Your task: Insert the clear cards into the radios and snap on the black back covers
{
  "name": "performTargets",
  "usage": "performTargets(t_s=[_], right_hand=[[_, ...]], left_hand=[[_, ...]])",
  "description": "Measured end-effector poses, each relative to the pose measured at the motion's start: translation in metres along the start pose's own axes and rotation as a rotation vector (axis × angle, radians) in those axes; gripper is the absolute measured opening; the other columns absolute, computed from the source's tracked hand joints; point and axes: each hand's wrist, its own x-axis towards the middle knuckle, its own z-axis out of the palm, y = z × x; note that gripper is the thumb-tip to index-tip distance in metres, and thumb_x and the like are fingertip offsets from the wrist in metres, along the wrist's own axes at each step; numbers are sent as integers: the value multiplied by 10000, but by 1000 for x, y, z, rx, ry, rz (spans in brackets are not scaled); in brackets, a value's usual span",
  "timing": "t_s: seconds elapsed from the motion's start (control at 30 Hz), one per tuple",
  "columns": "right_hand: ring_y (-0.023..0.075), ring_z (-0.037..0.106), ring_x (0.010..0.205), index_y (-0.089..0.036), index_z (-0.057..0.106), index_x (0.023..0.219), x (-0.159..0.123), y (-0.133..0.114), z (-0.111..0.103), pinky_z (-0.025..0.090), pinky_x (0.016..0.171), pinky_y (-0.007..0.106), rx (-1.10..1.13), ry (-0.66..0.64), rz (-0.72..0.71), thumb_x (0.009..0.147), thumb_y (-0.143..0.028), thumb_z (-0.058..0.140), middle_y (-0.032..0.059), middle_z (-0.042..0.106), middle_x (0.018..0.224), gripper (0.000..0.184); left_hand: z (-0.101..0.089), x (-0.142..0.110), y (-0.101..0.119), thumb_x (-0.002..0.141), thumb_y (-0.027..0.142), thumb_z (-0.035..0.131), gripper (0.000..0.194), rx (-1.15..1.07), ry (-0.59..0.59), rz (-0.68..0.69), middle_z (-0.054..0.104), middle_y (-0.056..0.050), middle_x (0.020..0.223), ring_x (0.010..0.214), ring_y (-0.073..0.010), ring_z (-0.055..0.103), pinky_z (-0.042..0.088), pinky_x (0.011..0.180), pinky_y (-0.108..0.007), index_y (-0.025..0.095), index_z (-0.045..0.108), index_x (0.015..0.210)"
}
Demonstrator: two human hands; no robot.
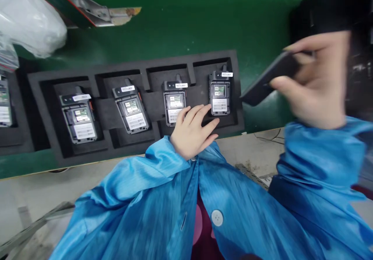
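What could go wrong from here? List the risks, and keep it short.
The dark flat part, pinched in the right grip, might slip or knock the right end of the foam tray.

The left grip overlaps the second device from the right in this view and could nudge it; contact is unclear.

The rightmost device has its green circuit area uncovered, so a dropped part might damage it.

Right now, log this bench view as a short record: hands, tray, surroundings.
left hand: open, over the near edge of the foam tray, by the two rightmost devices; contact unclear
right hand: gripping a dark flat piece, right of the tray
foam tray: four devices, backs exposed, white labels showing
table: green
upper left: whitish plastic bag
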Motion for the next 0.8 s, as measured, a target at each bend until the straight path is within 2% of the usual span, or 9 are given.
performTargets(t_s=[0.1,0.17,0.27,0.4,0.5,0.67,0.8], right_hand=[[225,578,1147,-174,507,1246,9,-18,42,490,1023,387,321,-230,-34,937,-494,595,167,535,1287,453],[220,568,1171,-190,469,1260,11,-22,60,480,1047,395,342,-353,-24,956,-467,559,138,532,1287,421],[234,550,1220,-207,430,1292,10,-19,72,477,1053,422,283,-446,-21,961,-443,517,108,529,1304,416],[234,544,1217,-219,438,1289,12,-16,72,473,1046,426,200,-476,8,960,-443,499,100,529,1319,404],[211,553,1150,-222,463,1259,16,-13,65,488,1012,377,235,-382,27,959,-523,513,110,545,1254,428],[231,547,1078,-239,495,1291,10,-2,46,521,904,367,272,53,60,919,-695,470,140,499,1262,589],[267,568,1086,-213,553,1274,-9,5,38,547,881,399,237,213,146,886,-735,500,135,499,1218,653]], left_hand=[[1,1,1,931,426,590,406,11,-42,-9,479,-154,1532,1393,-328,468,335,1132,-529,281,635,1308],[1,1,2,920,428,609,434,15,-54,-12,464,-164,1544,1401,-327,461,342,1133,-527,275,620,1326],[-1,2,3,918,423,614,467,19,-63,-12,461,-166,1545,1404,-321,459,346,1139,-522,266,595,1357],[-1,2,2,921,418,610,476,10,-65,-17,454,-161,1551,1404,-317,458,340,1145,-523,261,583,1369],[0,1,2,917,407,617,470,-13,-70,-16,437,-158,1565,1404,-322,458,339,1143,-531,260,589,1362],[-1,0,0,930,387,600,442,-11,-69,-11,497,-160,1520,1379,-326,490,347,1128,-528,262,605,1354],[-1,-1,-1,932,381,601,439,3,-54,7,553,-153,1469,1338,-324,528,355,1114,-515,264,613,1355]])
